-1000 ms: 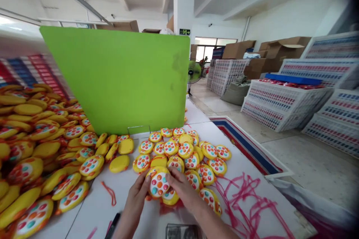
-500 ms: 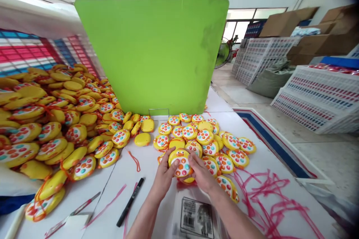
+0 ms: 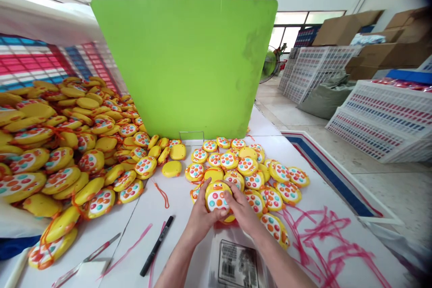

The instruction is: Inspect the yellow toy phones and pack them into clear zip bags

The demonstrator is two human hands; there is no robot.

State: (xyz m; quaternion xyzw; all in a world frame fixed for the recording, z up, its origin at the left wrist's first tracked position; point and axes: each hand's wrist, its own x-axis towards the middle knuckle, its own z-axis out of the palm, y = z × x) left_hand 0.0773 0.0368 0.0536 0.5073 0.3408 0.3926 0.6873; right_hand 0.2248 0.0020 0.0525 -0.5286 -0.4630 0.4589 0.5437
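White table [image 3: 180, 202] bears yellow toys [image 3: 228, 160], green board [image 3: 184, 67]; crates [image 3: 378, 121] beyond.

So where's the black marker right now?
In the head view, the black marker lies on the white table, lower left of centre, to the left of the person's left forearm and below the orange cord loop.

On the bench [image 3: 180, 202], a toy cluster [image 3: 247, 165] lies before a board [image 3: 189, 67] and right of a toy heap [image 3: 92, 162]. A marker [image 3: 157, 246] lies on the near left, ribbons [image 3: 353, 249] on the near right.
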